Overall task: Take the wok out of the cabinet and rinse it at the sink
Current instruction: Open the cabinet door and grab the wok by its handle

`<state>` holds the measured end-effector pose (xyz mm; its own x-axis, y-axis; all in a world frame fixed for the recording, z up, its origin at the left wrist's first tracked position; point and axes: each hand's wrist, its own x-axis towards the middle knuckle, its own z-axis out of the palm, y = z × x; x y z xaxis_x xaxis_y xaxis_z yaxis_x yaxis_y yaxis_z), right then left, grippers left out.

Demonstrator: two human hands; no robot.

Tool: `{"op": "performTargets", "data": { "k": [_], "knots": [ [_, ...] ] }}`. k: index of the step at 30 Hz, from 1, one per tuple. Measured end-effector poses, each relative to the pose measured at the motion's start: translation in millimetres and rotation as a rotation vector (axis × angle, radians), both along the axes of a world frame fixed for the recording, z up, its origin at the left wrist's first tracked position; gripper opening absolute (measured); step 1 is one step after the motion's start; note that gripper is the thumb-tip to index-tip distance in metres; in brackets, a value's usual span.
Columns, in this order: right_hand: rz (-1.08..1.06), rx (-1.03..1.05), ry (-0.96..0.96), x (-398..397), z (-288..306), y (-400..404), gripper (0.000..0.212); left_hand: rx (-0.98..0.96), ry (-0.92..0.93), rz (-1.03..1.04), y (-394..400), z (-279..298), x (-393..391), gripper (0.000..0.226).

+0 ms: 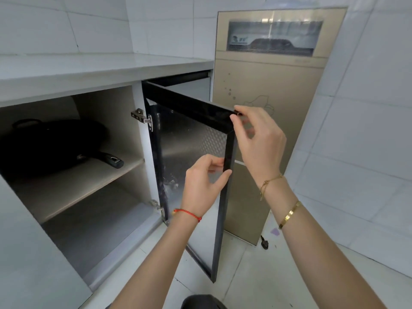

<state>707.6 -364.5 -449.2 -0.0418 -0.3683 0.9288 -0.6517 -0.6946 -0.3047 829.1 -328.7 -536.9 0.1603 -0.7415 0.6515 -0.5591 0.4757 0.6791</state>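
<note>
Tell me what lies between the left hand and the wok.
In the head view: the open door's patterned panel and the white cabinet post with its hinge separate the left hand from the wok.

White glossy wall tiles (100, 25) run behind a pale countertop (100, 63) and continue on the right-hand wall. Floor (278, 275) is of large white tiles, grey grout lines. A tall gold-coloured appliance (263, 85) stands on the floor against the back wall, just beside the counter's end; a glazed window (274, 39) sits in its upper front. A black plug (264, 244) lies on the floor at its base. Lighting even, daylight-toned; reflections on the tiles.
</note>
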Motion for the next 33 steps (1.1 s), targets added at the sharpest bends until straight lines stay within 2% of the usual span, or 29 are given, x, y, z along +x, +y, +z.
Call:
{"op": "performTargets", "data": {
  "k": [6, 16, 22, 33],
  "knots": [
    [-0.036, 0.025, -0.002, -25, 1, -41, 0.019, 0.05, -0.032, -0.066, -40, -3, -23, 0.031],
    [-0.126, 0.019, 0.036, -48, 0, -105, 0.015, 0.186, -0.132, -0.184, -84, -4, -54, 0.062],
    [-0.114, 0.042, 0.029, -49, 1, -120, 0.016, 0.244, -0.16, -0.212, -95, -5, -62, 0.069],
    [-0.072, 0.121, 0.0, -50, 5, -112, 0.017, 0.307, -0.181, -0.244, -86, -1, -58, 0.066]
  ]
}}
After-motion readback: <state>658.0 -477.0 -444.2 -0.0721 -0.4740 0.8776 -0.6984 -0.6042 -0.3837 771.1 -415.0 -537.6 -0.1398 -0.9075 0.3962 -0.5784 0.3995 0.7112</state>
